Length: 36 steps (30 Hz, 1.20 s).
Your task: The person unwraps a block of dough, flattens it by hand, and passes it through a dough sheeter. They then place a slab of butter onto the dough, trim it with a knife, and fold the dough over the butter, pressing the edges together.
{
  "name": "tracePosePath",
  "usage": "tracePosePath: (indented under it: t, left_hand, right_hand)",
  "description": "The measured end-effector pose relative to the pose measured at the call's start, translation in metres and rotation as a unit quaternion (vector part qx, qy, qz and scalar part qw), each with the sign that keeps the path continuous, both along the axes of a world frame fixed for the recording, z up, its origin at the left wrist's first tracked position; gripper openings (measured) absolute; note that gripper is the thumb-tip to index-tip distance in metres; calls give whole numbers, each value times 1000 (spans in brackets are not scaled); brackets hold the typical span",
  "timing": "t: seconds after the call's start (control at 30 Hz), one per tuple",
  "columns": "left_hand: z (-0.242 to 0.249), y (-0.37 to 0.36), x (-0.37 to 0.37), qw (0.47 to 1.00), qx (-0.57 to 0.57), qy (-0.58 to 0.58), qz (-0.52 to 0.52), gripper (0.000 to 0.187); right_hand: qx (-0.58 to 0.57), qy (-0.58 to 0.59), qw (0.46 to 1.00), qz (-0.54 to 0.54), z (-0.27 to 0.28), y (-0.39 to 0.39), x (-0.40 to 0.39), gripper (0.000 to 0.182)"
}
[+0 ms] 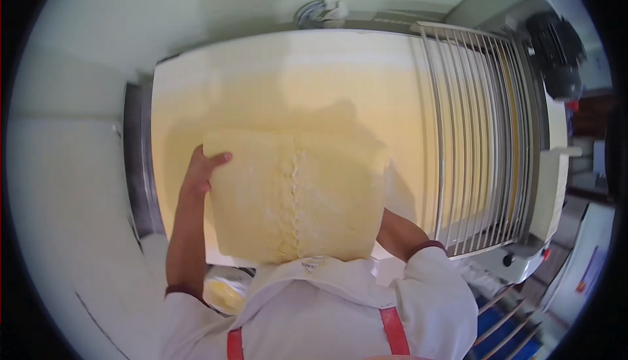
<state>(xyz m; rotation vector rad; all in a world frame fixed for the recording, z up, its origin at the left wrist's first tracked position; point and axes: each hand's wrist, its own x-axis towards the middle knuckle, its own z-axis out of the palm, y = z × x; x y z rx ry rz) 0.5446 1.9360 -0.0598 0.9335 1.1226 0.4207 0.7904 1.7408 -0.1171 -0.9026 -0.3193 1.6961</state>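
Observation:
A thick, pale yellow folded slab of dough point(255, 196), lightly floured, is held up in front of my chest. A wavy seam runs down its middle. My left hand point(210, 167) grips its left edge, thumb on top and fingers mostly hidden beneath. On the right side my forearm reaches the slab's edge, but my right hand is hidden behind or under the dough. Below and beyond the slab lies the machine's long belt point(353, 52), with a yellowish surface and shadows on it.
A metal bar guard point(464, 137) covers the belt's right part, with a dark motor point(556, 55) behind it. A clear bag with yellow contents point(226, 294) lies low left. Walls border the far and left sides. Blue trays on a rack point(500, 327) stand lower right.

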Motion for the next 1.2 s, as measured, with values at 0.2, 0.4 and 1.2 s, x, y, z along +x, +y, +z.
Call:
tracePosePath:
  t: [0.2,0.4,1.2]
  left_hand:
    - [66,40,133,955,174,53,-234,45]
    - [92,34,281,783,340,19,-522,41]
    - [-13,7,149,988,154,3,22,63]
  right_hand:
    - [105,378,903,-176,19,-36,-8,58]
    - [112,337,868,-346,53,-109,26,62]
    - [-53,-397,908,-123,52,52,185,48]
